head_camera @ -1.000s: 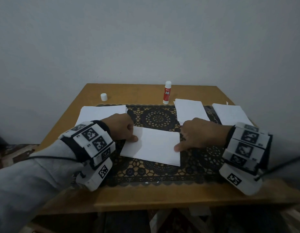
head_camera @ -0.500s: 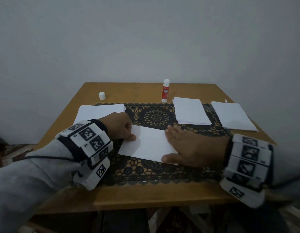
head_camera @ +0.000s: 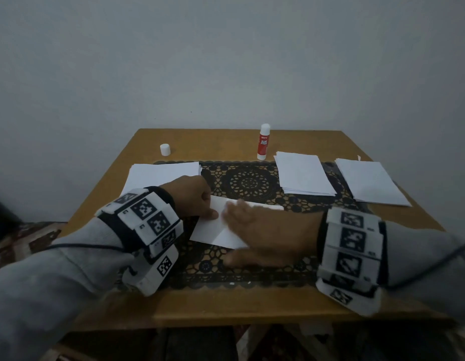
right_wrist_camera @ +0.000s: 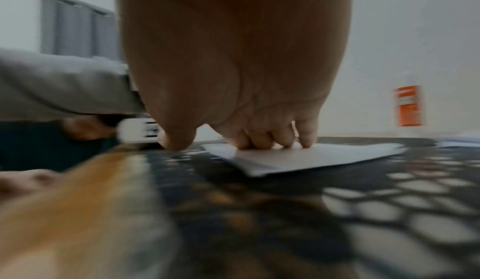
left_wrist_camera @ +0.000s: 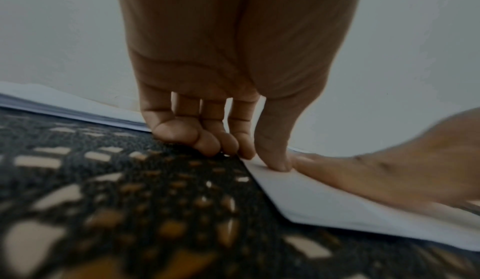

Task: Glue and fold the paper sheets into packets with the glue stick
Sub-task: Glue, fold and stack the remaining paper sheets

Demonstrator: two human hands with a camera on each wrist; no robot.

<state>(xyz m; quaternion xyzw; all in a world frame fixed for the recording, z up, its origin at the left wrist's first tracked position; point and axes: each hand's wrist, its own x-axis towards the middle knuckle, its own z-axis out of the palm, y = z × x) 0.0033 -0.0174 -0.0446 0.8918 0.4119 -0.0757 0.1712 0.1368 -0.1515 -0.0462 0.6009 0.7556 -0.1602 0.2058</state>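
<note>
Left hand (head_camera: 193,198) has its fingers curled, thumb pinning the left edge of the folded sheet (head_camera: 215,230) on the lace mat (head_camera: 249,182). Right hand (head_camera: 268,235) lies flat, fingers straight, pressing the sheet. Glue stick (head_camera: 263,142) stands upright at the surface's (head_camera: 226,306) far edge.

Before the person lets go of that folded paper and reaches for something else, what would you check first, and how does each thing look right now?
1. Folded paper lies flat on the lace mat: ok.
2. Left hand pins the paper's left end with its thumb: ok.
3. Right hand presses flat on the paper with straight fingers: ok.
4. Glued seam has stuck: cannot tell, it is covered.
5. Glue stick stands upright at the back of the table, with nothing between it and the hands: ok.
6. Glue stick capped: not ok, the white cap sits apart on the left.
</note>
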